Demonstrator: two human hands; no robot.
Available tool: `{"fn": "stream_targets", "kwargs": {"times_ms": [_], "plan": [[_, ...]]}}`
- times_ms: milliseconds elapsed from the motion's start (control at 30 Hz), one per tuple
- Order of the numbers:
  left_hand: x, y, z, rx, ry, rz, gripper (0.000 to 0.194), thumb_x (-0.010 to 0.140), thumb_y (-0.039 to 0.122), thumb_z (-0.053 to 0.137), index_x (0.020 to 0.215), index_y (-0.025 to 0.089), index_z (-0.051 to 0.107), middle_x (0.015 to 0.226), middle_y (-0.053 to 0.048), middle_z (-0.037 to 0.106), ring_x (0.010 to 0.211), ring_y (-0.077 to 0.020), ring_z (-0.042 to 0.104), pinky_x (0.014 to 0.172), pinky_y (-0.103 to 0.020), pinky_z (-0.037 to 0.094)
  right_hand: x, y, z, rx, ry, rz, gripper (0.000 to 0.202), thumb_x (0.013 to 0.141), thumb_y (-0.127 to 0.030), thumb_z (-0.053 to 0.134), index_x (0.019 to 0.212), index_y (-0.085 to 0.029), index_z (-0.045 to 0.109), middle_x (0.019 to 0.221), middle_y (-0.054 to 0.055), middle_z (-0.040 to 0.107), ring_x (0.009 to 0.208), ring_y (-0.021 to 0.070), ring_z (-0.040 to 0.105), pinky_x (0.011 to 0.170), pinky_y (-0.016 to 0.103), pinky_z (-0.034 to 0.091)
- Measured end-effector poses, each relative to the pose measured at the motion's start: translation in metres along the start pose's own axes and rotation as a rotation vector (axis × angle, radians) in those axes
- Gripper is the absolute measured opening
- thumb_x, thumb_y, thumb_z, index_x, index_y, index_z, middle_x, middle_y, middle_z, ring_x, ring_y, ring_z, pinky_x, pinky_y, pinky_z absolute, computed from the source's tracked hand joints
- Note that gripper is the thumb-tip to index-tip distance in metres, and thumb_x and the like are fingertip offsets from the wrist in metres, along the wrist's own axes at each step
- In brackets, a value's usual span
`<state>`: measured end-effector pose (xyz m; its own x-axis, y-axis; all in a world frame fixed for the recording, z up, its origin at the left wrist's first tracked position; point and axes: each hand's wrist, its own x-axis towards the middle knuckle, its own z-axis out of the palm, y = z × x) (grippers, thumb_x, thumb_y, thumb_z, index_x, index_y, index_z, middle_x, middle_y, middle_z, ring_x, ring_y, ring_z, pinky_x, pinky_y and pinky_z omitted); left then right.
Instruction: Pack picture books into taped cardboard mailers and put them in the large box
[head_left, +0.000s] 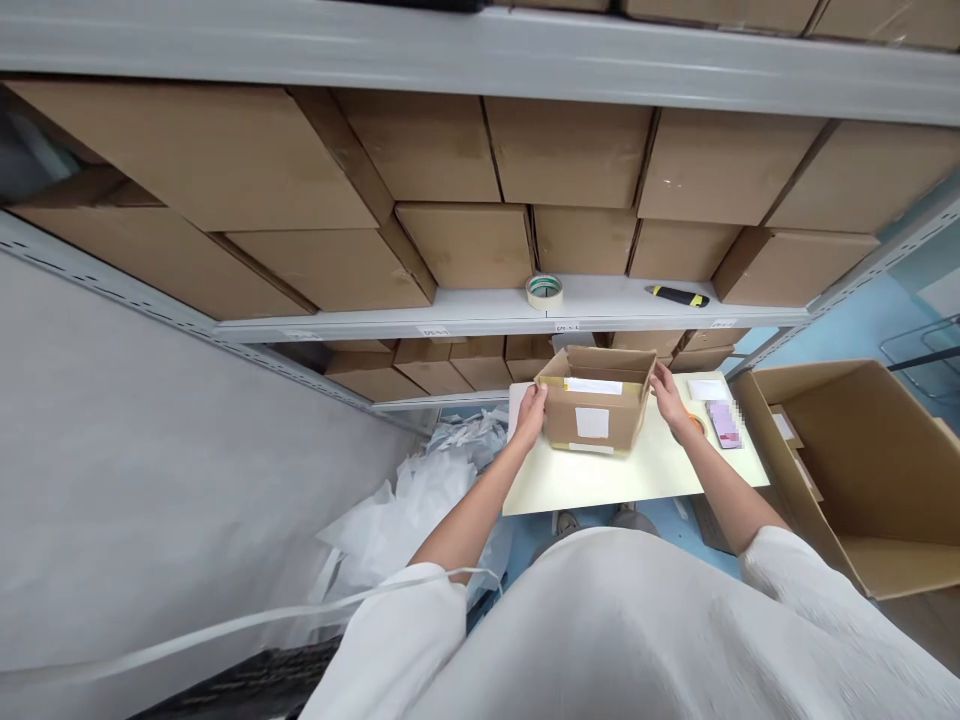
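Two shelves [480, 300] of stacked cartons face me above a pale surface [600, 480]. Small open box [596, 405] sits on it. My left hand [531, 412] and right hand [670, 400] clamp its opposite sides.

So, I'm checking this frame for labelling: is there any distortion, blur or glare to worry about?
Head view: wide-angle distortion bends the shelf rails and fans the stacked boxes outward; the light is even and soft, with no strong glare; the small open box between the left hand and right hand is sharp, but the pink item on the table has a pixelated patch.
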<state>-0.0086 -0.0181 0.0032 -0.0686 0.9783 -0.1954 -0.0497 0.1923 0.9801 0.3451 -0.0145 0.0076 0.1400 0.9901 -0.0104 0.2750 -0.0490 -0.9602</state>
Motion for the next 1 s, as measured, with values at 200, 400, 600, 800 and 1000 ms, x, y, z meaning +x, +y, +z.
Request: {"fn": "stream_targets", "kwargs": {"times_ms": [200, 400, 600, 800, 1000], "plan": [[-0.022, -0.002, 0.005, 0.089, -0.012, -0.030, 0.049, 0.107, 0.069, 0.043, 0.124, 0.027, 0.060, 0.122, -0.009, 0.073, 0.117, -0.0225, 0.068, 0.086, -0.030, 0.058, -0.021, -0.016, -0.005, 0.018, -0.083, 0.150, 0.067, 0.095, -0.057, 0.046, 0.159, -0.036, 0.046, 0.152, 0.006, 0.065, 0.134, 0.0265, 0.063, 0.104, 0.046, 0.057], [-0.028, -0.012, 0.009, 0.318, 0.031, -0.006, 0.036, 0.097, 0.053, 0.071, 0.114, 0.024, 0.059, 0.113, -0.005, 0.071, 0.102, -0.0206, 0.069, 0.087, -0.030, 0.055, -0.035, -0.018, -0.017, -0.027, -0.120, 0.205, 0.066, 0.088, -0.044, 0.050, 0.153, -0.032, 0.056, 0.140, 0.007, 0.072, 0.120, 0.0257, 0.069, 0.097, 0.042, 0.058], [-0.039, -0.021, 0.008, 0.232, -0.124, 0.100, 0.036, 0.092, 0.036, 0.071, 0.123, 0.025, 0.057, 0.133, -0.010, 0.065, 0.125, -0.0239, 0.067, 0.104, -0.036, 0.053, -0.040, -0.018, -0.024, 0.014, -0.174, 0.228, 0.068, 0.088, -0.050, 0.055, 0.154, -0.032, 0.054, 0.147, 0.007, 0.068, 0.125, 0.0247, 0.067, 0.100, 0.041, 0.059], [-0.045, -0.024, 0.002, 0.297, -0.247, 0.197, 0.038, 0.094, 0.036, 0.070, 0.130, 0.026, 0.069, 0.150, -0.012, 0.053, 0.146, -0.0284, 0.054, 0.115, -0.041, 0.051, -0.042, -0.015, -0.021, 0.020, -0.167, 0.181, 0.073, 0.086, -0.051, 0.070, 0.155, -0.033, 0.053, 0.154, 0.011, 0.061, 0.130, 0.0265, 0.065, 0.104, 0.044, 0.058], [-0.048, -0.019, -0.001, 0.415, -0.257, 0.207, 0.031, 0.103, 0.044, 0.060, 0.119, 0.025, 0.079, 0.152, -0.012, 0.051, 0.148, -0.0269, 0.052, 0.112, -0.035, 0.052, -0.033, -0.020, -0.016, -0.076, -0.135, 0.133, 0.089, 0.073, -0.037, 0.074, 0.158, -0.034, 0.047, 0.166, 0.012, 0.046, 0.116, 0.0242, 0.066, 0.097, 0.046, 0.062]]}}
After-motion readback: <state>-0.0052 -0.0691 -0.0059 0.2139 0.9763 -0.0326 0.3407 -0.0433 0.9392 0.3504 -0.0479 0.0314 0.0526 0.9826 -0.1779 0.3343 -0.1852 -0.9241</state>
